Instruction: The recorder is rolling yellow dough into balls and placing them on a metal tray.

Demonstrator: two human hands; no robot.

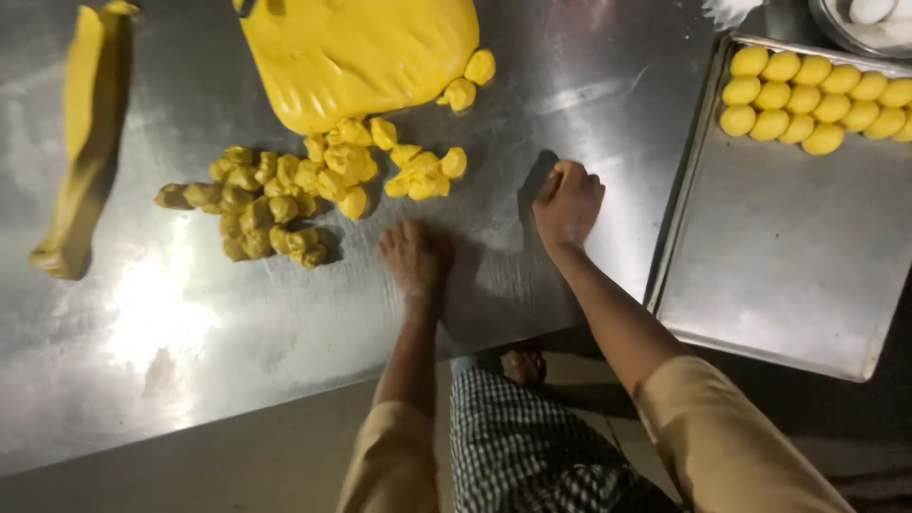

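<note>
My left hand (415, 256) lies palm down on the steel table (190, 323), cupped, just below a heap of small yellow dough pieces (304, 190). Whatever is under the palm is hidden. My right hand (567, 202) is also pressed down on the table, fingers curled, to the right of the heap and left of a metal tray (779, 285). What it covers cannot be seen. A large slab of yellow dough (356, 52) lies at the top centre. Rolled yellow dough balls (817, 95) sit in rows at the tray's far end.
A long strip of yellow dough (81, 142) lies at the far left. A bowl with white eggs (869, 14) stands at the top right corner. The table's near edge runs just above my checked cloth and sleeves.
</note>
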